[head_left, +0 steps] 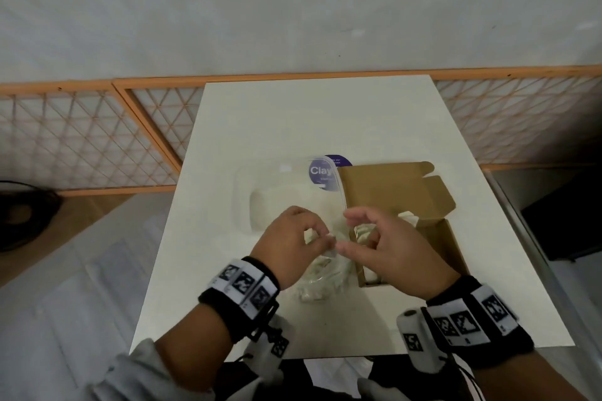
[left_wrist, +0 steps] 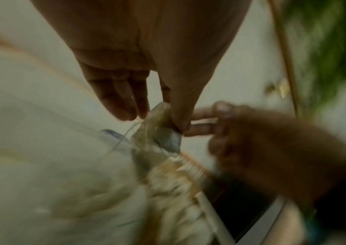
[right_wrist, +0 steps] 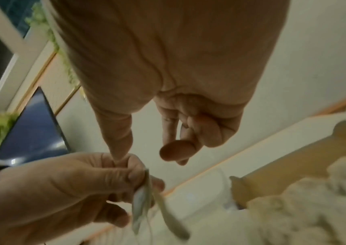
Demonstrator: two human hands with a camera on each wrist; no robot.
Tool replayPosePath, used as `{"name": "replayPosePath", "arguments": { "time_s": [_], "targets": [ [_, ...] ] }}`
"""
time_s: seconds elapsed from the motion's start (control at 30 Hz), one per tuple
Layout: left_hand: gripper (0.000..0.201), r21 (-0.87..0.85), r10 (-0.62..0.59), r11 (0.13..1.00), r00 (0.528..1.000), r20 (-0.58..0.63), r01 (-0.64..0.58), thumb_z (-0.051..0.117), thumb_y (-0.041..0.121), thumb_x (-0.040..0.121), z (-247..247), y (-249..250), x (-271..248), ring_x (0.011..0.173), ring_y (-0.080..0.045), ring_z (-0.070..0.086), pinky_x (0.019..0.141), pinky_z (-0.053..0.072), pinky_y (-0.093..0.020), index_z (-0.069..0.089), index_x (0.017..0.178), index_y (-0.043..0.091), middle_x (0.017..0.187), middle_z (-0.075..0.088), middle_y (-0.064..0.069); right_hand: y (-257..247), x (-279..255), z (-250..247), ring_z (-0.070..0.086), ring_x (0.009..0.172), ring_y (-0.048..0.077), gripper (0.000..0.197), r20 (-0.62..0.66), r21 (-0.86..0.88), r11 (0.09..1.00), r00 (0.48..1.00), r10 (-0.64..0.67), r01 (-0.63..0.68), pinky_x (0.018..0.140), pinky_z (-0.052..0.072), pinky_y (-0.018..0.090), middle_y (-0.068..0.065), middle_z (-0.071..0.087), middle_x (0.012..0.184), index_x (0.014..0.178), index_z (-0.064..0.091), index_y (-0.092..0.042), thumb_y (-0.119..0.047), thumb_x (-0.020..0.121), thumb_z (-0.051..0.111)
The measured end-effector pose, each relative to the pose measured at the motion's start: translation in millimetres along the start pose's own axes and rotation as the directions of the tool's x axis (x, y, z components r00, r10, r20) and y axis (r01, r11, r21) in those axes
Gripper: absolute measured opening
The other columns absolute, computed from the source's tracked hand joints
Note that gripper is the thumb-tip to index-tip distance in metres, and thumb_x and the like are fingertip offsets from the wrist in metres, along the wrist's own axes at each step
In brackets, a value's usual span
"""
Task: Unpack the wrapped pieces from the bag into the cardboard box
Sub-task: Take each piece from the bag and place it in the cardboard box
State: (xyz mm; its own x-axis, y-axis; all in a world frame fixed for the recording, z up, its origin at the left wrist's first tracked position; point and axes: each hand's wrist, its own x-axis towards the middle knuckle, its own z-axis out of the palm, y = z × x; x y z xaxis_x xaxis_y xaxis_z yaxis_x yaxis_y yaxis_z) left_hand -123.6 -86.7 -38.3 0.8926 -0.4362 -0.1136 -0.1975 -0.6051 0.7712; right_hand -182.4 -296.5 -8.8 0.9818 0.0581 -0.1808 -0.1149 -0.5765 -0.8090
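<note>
The left hand (head_left: 294, 239) pinches the top of the clear bag (head_left: 321, 273), which hangs below it. The right hand (head_left: 387, 246) is loose, holding nothing, touching the left. The cardboard box (head_left: 446, 239) sits just right of the bag, near the table's (head_left: 260, 114) front edge.

A clear plastic bag (head_left: 321, 273) lies crumpled near the front edge of the white table (head_left: 293, 120), its gathered top lifted upright. Pale paper-wrapped pieces (head_left: 312, 293) show through its film. Just right of it, touching, sits an open brown cardboard box (head_left: 446, 247) with its lid flap folded back toward the far edge; crumpled pale wrapped pieces lie inside it.
</note>
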Motion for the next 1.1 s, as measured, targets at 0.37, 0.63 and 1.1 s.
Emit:
{"name": "replayPosePath", "arguments": {
  "time_s": [0.37, 0.63, 1.1],
  "targets": [
    [0.011, -0.509, -0.039, 0.861, 0.997, -0.060, 0.003, 0.066, 0.013, 0.100, -49.0, 31.4, -23.6, 0.064, -0.012, 0.060, 0.060, 0.049, -0.021, 0.073, 0.098, 0.006, 0.080, 0.073, -0.008, -44.9, 5.4, 3.8, 0.057, 0.064, 0.004, 0.008, -0.018, 0.401, 0.912, 0.996, -0.084, 0.084, 0.063, 0.048, 0.019, 0.001, 0.073, 0.082, 0.103, 0.073, -0.012, -0.017, 0.100, 0.069],
    [0.011, -0.544, -0.073, 0.839, 0.992, -0.102, 0.005, 0.064, 0.014, 0.101, -53.4, 39.5, -26.3, 0.060, -0.020, 0.062, 0.061, 0.054, -0.033, 0.071, 0.096, 0.008, 0.077, 0.071, -0.013, -58.2, -1.7, 7.5, 0.059, 0.069, 0.011, 0.023, 0.080, 0.438, 0.896, 0.990, -0.119, 0.072, 0.066, 0.050, 0.022, -0.011, 0.070, 0.078, 0.124, 0.065, -0.025, -0.023, 0.101, 0.066],
    [0.013, -0.618, -0.155, 0.786, 0.971, -0.183, 0.009, 0.066, 0.016, 0.100, -63.0, 41.2, -25.1, 0.061, -0.011, 0.057, 0.053, 0.046, -0.021, 0.072, 0.099, 0.005, 0.085, 0.076, -0.013, -41.5, -5.9, 0.8, 0.071, 0.066, 0.014, 0.008, -0.031, 0.304, 0.945, 0.992, -0.120, 0.123, 0.059, 0.053, 0.026, 0.014, 0.067, 0.080, 0.105, 0.062, -0.012, -0.005, 0.102, 0.061]
  ]
}}
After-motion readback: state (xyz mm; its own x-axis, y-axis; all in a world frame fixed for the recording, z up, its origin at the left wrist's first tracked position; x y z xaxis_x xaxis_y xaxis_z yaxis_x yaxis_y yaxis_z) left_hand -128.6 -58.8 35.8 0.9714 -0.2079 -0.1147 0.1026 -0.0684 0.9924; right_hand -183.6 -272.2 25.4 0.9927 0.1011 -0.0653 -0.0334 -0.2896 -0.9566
